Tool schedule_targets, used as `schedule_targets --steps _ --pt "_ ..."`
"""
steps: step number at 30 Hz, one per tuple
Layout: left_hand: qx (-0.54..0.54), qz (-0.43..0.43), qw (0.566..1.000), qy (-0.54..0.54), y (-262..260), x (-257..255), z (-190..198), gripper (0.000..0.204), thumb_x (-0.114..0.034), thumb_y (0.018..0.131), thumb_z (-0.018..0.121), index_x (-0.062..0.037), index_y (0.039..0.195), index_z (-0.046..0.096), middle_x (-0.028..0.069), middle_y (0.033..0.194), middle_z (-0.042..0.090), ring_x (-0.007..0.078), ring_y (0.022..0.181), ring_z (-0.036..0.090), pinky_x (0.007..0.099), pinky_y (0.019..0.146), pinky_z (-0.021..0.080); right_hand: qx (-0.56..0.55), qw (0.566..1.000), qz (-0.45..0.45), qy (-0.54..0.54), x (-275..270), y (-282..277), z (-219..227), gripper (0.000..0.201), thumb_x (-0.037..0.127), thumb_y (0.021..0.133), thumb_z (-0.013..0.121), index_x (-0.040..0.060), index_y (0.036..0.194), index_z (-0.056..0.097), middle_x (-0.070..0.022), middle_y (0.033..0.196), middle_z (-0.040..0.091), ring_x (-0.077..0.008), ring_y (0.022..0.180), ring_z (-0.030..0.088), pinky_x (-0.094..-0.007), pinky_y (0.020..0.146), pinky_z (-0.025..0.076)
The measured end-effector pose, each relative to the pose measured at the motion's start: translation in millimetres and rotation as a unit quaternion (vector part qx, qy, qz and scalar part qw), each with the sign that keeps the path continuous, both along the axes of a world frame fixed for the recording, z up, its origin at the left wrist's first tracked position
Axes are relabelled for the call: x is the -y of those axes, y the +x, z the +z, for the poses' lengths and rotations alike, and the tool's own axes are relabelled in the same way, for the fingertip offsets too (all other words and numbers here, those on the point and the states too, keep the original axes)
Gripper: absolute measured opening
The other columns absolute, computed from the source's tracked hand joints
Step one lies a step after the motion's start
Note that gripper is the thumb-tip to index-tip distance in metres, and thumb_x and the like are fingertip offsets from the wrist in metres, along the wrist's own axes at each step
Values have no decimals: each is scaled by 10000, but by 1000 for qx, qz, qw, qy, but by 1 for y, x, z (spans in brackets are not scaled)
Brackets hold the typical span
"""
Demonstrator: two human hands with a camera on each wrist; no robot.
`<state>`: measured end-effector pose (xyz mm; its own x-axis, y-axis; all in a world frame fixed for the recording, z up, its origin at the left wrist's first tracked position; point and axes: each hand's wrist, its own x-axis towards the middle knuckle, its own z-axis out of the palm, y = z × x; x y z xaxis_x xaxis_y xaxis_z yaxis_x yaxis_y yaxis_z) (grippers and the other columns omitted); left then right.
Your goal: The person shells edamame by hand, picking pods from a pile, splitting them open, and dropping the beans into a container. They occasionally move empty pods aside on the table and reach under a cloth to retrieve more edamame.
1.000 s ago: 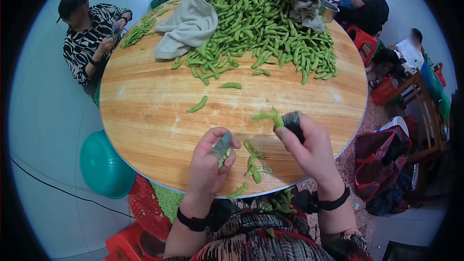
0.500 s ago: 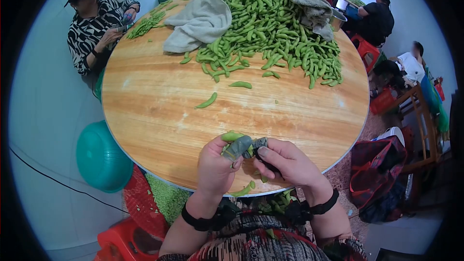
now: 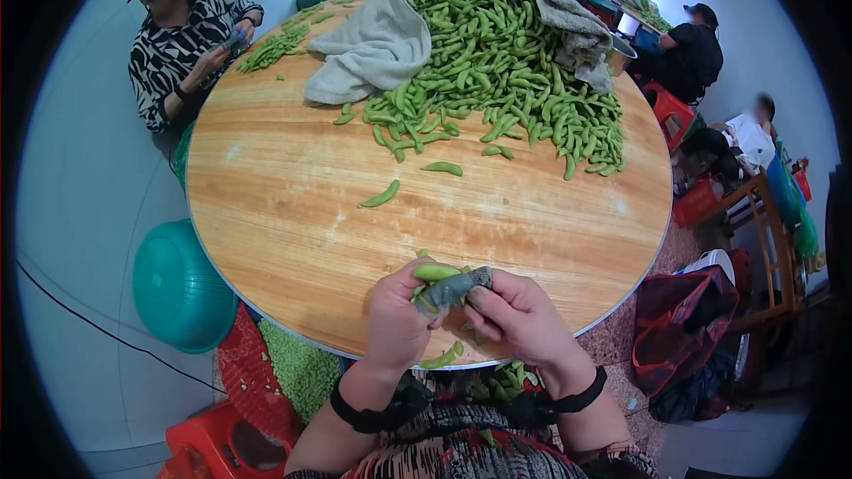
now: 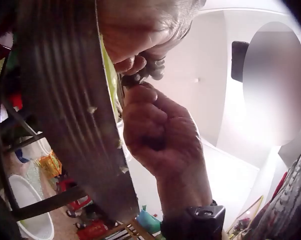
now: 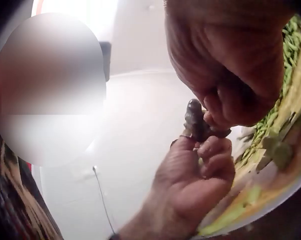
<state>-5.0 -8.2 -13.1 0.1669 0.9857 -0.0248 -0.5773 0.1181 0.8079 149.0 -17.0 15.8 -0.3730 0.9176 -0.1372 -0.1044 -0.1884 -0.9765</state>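
Note:
Close to the table's near edge, my left hand point(image 3: 399, 312) and right hand point(image 3: 525, 312) meet. The left grips a green soybean pod point(image 3: 437, 272) beside its thumb, which wears a grey cover point(image 3: 448, 292). My right hand's curled thumb and fingers, with dark coverings at the tips, pinch at the end of that grey thumb; the pod part between them is mostly hidden. In the right wrist view the dark-covered thumb point(image 5: 193, 117) points up between both hands. An opened pod point(image 3: 442, 357) lies just below them on the round wooden table point(image 3: 532, 222).
A large heap of soybean pods point(image 3: 497, 62) covers the table's far side, with a grey cloth point(image 3: 377, 44) beside it. Shelled beans point(image 3: 302, 371) lie below the left edge, near a teal basin point(image 3: 182, 288) and a red stool point(image 3: 226, 443). Another person point(image 3: 191, 44) sits at left.
My right hand, which held a pod away to the right, has come left to meet my left hand. A green pod now shows by the left thumb. The head view has shifted slightly.

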Motion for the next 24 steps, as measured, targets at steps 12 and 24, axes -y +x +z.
schedule_targets --steps 12,24 --pt "129 -70 987 -71 2 -4 -8 109 -34 831 572 11 928 556 53 799 575 58 550 473 147 433 314 248 918 -132 281 2 -9 -9 135 151 884 539 42 817 581 45 612 514 -14 482 389 -179 427 299" --pt "4 -13 998 -55 -25 4 4 269 20 828 504 25 1093 544 78 823 602 82 596 531 143 421 325 53 998 -40 -4 -11 4 11 168 189 873 568 24 864 593 40 629 516 -19 547 438 -181 479 343"
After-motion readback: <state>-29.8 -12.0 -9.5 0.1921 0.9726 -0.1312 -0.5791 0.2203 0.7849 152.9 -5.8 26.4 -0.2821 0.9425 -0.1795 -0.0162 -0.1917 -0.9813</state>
